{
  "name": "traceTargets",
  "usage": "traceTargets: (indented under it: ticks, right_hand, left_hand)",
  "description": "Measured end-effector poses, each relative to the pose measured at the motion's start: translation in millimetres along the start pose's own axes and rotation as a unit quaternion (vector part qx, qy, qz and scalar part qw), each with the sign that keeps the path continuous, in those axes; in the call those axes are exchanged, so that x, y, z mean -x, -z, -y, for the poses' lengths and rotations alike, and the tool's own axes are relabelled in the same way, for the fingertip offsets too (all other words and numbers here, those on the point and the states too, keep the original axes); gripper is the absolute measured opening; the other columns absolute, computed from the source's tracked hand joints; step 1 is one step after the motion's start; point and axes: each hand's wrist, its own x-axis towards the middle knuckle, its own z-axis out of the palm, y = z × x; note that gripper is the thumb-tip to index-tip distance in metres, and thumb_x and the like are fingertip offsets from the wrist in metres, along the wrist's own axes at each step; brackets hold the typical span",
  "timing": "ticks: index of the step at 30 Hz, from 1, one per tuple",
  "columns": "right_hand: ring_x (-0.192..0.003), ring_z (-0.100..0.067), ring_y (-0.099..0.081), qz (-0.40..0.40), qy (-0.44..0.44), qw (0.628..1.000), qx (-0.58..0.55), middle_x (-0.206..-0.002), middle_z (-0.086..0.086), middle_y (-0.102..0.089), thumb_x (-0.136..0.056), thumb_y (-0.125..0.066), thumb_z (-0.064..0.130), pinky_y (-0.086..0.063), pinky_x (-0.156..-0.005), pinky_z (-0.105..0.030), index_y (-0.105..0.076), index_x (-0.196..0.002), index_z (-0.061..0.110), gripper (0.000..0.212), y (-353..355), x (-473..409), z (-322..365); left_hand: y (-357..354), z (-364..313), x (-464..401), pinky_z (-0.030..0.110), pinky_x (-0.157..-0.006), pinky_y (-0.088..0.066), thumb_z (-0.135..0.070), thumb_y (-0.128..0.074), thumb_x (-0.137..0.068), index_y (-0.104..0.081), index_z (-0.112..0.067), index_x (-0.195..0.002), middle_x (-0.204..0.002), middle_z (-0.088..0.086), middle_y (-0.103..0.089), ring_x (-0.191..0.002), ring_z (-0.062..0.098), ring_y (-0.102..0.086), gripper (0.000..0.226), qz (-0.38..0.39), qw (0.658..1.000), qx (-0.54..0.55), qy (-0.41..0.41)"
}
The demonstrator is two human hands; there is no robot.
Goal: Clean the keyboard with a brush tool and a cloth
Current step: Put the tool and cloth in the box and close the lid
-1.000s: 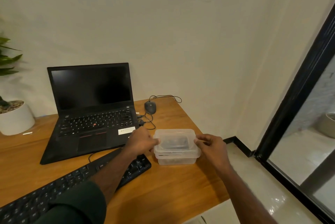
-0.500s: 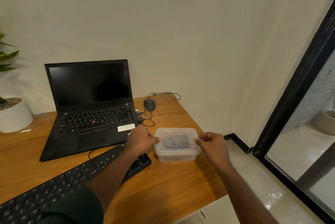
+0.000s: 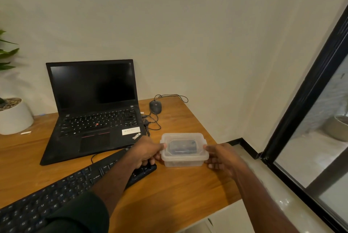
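We're working at the wooden desk, with the long black keyboard lying bottom left, untouched. Both hands are gripping the small clear plastic lidded box just beside it: left hand and right hand pinching opposite lid edges. If the lid's popping suddenly, we're risking whatever's inside spilling out.

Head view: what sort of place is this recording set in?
Probably a home or small office desk: an open black laptop, a black external keyboard and a dark wired mouse sit on a wooden desktop against a plain wall.
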Motion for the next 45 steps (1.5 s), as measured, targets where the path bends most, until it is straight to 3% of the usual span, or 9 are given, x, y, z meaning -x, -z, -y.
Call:
traceTargets:
  ticks: [5,10,18,22,27,30,33,35,45]
  right_hand:
    - [-0.083,-0.031,-0.075,-0.004,-0.006,0.999,0.036,-0.089,-0.014,-0.076,-0.094,-0.068,0.029,-0.061,-0.075,-0.039,-0.067,-0.103,0.006,0.024,-3,1,4]
    - [-0.072,-0.025,-0.069,-0.078,0.009,0.997,-0.009,-0.089,-0.016,-0.076,-0.086,-0.078,0.027,-0.058,-0.067,-0.034,-0.071,-0.094,0.003,0.026,-4,-3,-4]
    - [-0.074,-0.011,-0.072,-0.194,0.128,0.958,0.169,-0.084,0.004,-0.074,-0.085,-0.079,0.030,-0.063,-0.071,-0.035,-0.077,-0.090,0.018,0.013,-19,-5,-7]
    - [-0.070,-0.009,-0.068,-0.235,0.149,0.934,0.223,-0.081,0.005,-0.071,-0.085,-0.078,0.026,-0.055,-0.059,-0.022,-0.075,-0.084,0.019,0.008,-25,2,-1]
    - [-0.067,-0.005,-0.065,-0.244,0.152,0.932,0.219,-0.078,0.006,-0.069,-0.086,-0.077,0.026,-0.045,-0.052,-0.015,-0.074,-0.083,0.019,0.008,-26,7,-2]
    - [-0.068,-0.006,-0.066,-0.243,0.158,0.934,0.207,-0.081,0.005,-0.071,-0.087,-0.076,0.026,-0.046,-0.053,-0.015,-0.075,-0.087,0.018,0.007,-28,9,-4]
    - [-0.068,-0.006,-0.066,-0.247,0.165,0.930,0.217,-0.082,0.005,-0.071,-0.088,-0.075,0.027,-0.046,-0.052,-0.014,-0.074,-0.088,0.019,0.008,-32,12,-4]
    - [-0.068,-0.007,-0.067,-0.249,0.169,0.929,0.214,-0.083,0.005,-0.071,-0.088,-0.075,0.027,-0.045,-0.052,-0.013,-0.074,-0.088,0.020,0.007,-33,13,-4]
    - [-0.069,-0.007,-0.066,-0.244,0.175,0.933,0.200,-0.082,0.005,-0.070,-0.088,-0.075,0.025,-0.048,-0.054,-0.015,-0.074,-0.088,0.018,0.007,-33,17,-3]
  left_hand:
    - [-3,4,-1,0.023,-0.039,-0.027,-0.033,-0.062,-0.098,-0.068,0.003,-0.101,-0.098,0.020,-0.075,-0.043,0.013,-0.050,0.037,0.015,1.000,0.018,0.005]
    - [-5,9,0,0.022,-0.039,-0.026,-0.035,-0.062,-0.098,-0.069,0.001,-0.098,-0.090,0.016,-0.076,-0.044,0.011,-0.048,0.037,0.003,0.999,0.037,-0.005]
    - [-10,10,1,0.022,-0.038,-0.027,-0.031,-0.063,-0.097,-0.069,0.002,-0.095,-0.076,0.014,-0.072,-0.045,0.014,-0.053,0.034,-0.020,0.998,0.059,-0.012]
    - [-12,10,1,0.022,-0.037,-0.026,-0.028,-0.068,-0.093,-0.068,0.001,-0.095,-0.075,0.011,-0.068,-0.043,0.013,-0.051,0.029,-0.015,0.996,0.088,-0.001]
    - [-14,10,5,0.022,-0.037,-0.027,-0.027,-0.072,-0.091,-0.068,0.002,-0.099,-0.074,0.009,-0.062,-0.043,0.010,-0.044,0.031,-0.007,0.990,0.138,0.003]
    - [-15,10,6,0.025,-0.042,-0.037,-0.024,-0.077,-0.087,-0.068,-0.001,-0.095,-0.072,0.007,-0.066,-0.051,0.014,-0.053,0.026,-0.056,0.992,0.111,-0.029]
    - [-17,9,3,0.041,-0.063,-0.059,-0.016,-0.081,-0.080,-0.070,0.002,-0.089,-0.087,0.016,-0.072,-0.079,0.029,-0.070,0.023,-0.135,0.986,0.037,-0.086]
    - [-20,9,4,0.047,-0.071,-0.060,-0.016,-0.083,-0.078,-0.071,0.001,-0.083,-0.084,0.015,-0.071,-0.083,0.029,-0.070,0.021,-0.170,0.979,-0.003,-0.111]
    - [-26,13,2,0.032,-0.055,-0.049,-0.023,-0.082,-0.078,-0.066,-0.010,-0.071,-0.078,0.008,-0.066,-0.074,0.022,-0.063,0.022,-0.203,0.970,-0.044,-0.127]
